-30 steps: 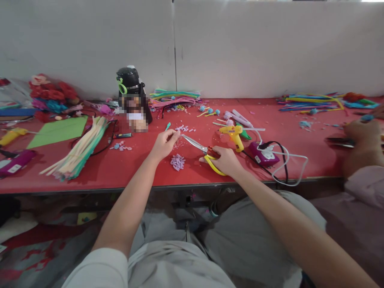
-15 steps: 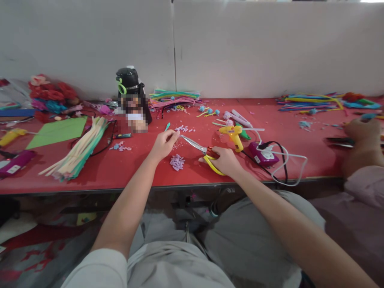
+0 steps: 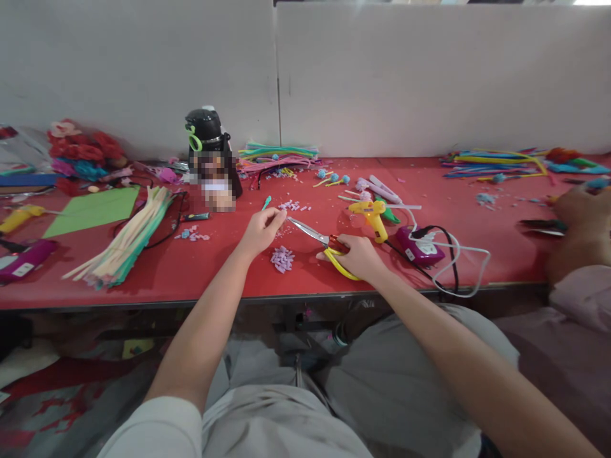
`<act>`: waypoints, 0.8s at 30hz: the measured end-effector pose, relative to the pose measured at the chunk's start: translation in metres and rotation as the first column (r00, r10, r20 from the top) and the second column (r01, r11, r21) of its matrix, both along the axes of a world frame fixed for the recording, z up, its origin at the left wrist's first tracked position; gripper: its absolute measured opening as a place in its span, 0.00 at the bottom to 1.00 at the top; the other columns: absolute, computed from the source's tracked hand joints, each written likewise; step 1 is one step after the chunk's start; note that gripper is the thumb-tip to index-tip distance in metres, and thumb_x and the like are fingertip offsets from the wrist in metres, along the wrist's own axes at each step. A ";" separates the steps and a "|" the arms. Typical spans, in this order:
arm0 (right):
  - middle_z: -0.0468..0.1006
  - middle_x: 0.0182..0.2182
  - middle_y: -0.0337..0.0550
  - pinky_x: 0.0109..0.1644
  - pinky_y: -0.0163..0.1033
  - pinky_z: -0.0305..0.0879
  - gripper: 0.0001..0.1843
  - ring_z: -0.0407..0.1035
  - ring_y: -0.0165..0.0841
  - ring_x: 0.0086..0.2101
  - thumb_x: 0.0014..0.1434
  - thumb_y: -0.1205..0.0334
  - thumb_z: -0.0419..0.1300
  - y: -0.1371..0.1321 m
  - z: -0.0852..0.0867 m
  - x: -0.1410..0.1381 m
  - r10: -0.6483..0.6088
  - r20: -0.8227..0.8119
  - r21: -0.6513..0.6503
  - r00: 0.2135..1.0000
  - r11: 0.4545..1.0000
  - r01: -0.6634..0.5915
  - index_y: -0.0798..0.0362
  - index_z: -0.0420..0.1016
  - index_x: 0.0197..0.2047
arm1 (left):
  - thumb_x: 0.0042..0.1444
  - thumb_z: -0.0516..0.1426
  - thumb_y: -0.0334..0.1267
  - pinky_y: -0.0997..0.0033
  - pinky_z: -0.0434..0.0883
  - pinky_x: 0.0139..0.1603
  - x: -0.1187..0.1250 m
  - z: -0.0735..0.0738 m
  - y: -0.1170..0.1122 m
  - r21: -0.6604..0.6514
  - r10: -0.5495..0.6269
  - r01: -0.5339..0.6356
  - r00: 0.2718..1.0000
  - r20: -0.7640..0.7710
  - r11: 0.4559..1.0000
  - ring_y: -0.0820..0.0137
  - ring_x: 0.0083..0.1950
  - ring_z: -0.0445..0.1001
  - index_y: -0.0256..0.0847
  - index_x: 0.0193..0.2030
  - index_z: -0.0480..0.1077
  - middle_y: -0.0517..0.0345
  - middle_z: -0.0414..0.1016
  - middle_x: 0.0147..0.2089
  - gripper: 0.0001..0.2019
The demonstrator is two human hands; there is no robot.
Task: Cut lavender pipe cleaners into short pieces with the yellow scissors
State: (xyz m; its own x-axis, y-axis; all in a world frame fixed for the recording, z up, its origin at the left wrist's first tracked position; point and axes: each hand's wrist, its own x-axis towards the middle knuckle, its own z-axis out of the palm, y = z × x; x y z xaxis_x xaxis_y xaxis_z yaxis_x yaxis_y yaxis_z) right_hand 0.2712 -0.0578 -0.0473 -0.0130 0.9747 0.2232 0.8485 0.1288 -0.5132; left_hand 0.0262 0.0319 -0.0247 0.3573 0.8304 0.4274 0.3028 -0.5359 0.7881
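My left hand (image 3: pixel 261 230) hovers over the red table (image 3: pixel 200 273) with its fingertips pinched on something too small to name. The tips of the scissors' blades nearly touch those fingers. My right hand (image 3: pixel 357 256) grips the yellow-handled scissors (image 3: pixel 321 243), whose blades point left. A small heap of lilac cut pieces (image 3: pixel 282 258) lies on the table just below the blades. More lilac bits (image 3: pixel 293 205) are scattered beyond my left hand.
A yellow glue gun (image 3: pixel 371 216) and a purple power strip (image 3: pixel 419 244) with white cable sit right of my right hand. A bundle of cream and green sticks (image 3: pixel 128 236), green paper (image 3: pixel 95 210), a black bottle (image 3: pixel 206 138) and coloured pipe cleaners (image 3: pixel 277 155) lie around. Another person's hand (image 3: pixel 580 229) works at far right.
My hands and the scissors stay almost still. The other person's hand at the far right has shifted slightly right.
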 end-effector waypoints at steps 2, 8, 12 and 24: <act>0.69 0.20 0.40 0.26 0.36 0.48 0.29 0.61 0.31 0.23 0.49 0.34 0.63 0.000 -0.001 0.000 0.004 -0.002 0.005 1.000 1.000 -0.004 0.50 0.58 0.21 | 0.64 0.53 0.51 0.67 0.68 0.30 0.000 0.000 0.000 0.002 0.001 -0.001 1.000 -0.002 1.000 0.73 0.26 0.64 0.39 0.26 0.66 0.61 0.65 0.24 0.21; 0.66 0.18 0.39 0.27 0.36 0.47 0.30 0.59 0.30 0.23 0.49 0.34 0.63 0.002 -0.002 0.000 0.000 -0.015 0.014 1.000 1.000 0.000 0.50 0.56 0.20 | 0.64 0.53 0.52 0.67 0.70 0.31 -0.001 -0.003 0.003 -0.016 -0.001 0.001 1.000 0.002 1.000 0.73 0.26 0.65 0.39 0.26 0.66 0.60 0.66 0.24 0.21; 0.66 0.19 0.37 0.27 0.35 0.48 0.30 0.58 0.29 0.23 0.49 0.34 0.63 -0.001 -0.001 0.000 -0.004 -0.037 0.022 0.999 1.000 0.005 0.50 0.56 0.21 | 0.64 0.52 0.51 0.67 0.68 0.30 0.000 -0.002 0.003 -0.026 -0.005 0.006 1.000 0.027 1.000 0.74 0.27 0.65 0.38 0.27 0.67 0.60 0.67 0.25 0.20; 0.68 0.19 0.38 0.26 0.36 0.49 0.28 0.59 0.30 0.23 0.49 0.36 0.64 0.000 -0.001 0.000 -0.007 -0.036 0.024 0.999 1.000 0.008 0.50 0.58 0.22 | 0.64 0.53 0.51 0.67 0.69 0.30 0.000 -0.004 0.004 -0.028 -0.005 0.006 1.000 0.029 1.000 0.73 0.26 0.65 0.39 0.27 0.66 0.60 0.66 0.24 0.20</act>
State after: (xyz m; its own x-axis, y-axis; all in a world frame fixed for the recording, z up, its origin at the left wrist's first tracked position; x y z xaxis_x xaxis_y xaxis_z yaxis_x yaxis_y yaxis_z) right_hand 0.2711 -0.0581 -0.0486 0.0030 0.9691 0.2467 0.8305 0.1350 -0.5405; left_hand 0.0260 0.0355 -0.0286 0.3495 0.8403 0.4145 0.2767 -0.5153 0.8111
